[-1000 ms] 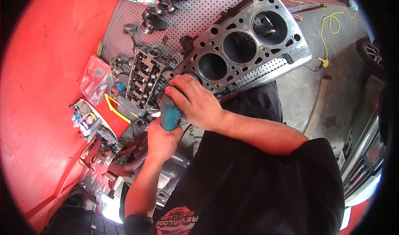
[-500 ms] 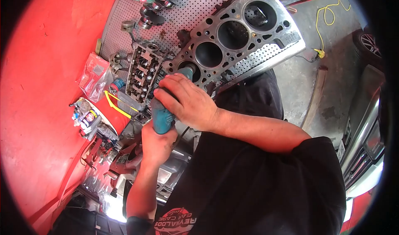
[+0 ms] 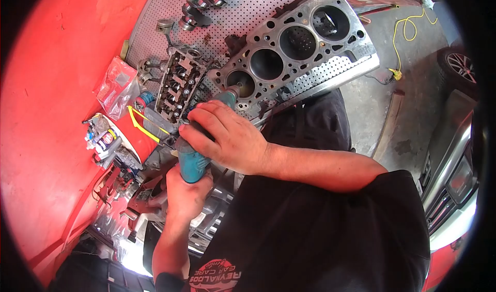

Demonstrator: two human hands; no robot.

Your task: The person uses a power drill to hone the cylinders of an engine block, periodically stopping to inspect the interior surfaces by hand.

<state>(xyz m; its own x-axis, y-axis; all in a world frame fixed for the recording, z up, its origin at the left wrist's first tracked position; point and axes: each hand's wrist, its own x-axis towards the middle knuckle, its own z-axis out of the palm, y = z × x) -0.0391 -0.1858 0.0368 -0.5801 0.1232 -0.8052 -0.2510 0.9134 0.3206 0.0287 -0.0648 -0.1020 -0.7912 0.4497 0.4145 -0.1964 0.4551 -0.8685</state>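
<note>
A teal power drill [image 3: 194, 164] is held in both my hands, tilted toward an engine block [image 3: 287, 66]. My left hand [image 3: 187, 196] is wrapped round its lower grip, fingers closed. My right hand [image 3: 232, 139] lies over the top of the drill body with its fingers curled round it. The drill's nose [image 3: 230, 95] points into the nearest cylinder bore [image 3: 249, 87], where a round pale tip shows at the rim. Whatever is fixed to the drill inside the bore cannot be made out. Beside the block lies a cylinder head [image 3: 178, 88] with its valve springs exposed.
Left of the block, a piston with its rod [image 3: 164, 27] and a crankshaft [image 3: 194, 16] lie on the perforated metal table [image 3: 217, 31]. A plastic bag [image 3: 118, 83] and a yellow frame [image 3: 140, 124] are further left. A yellow cord [image 3: 408, 31] trails on the floor near a parked car [image 3: 454, 173].
Both hands and the drill have moved a little down and left, back from the bore. More of the bore's inside now shows. The whole scene has shifted slightly.
</note>
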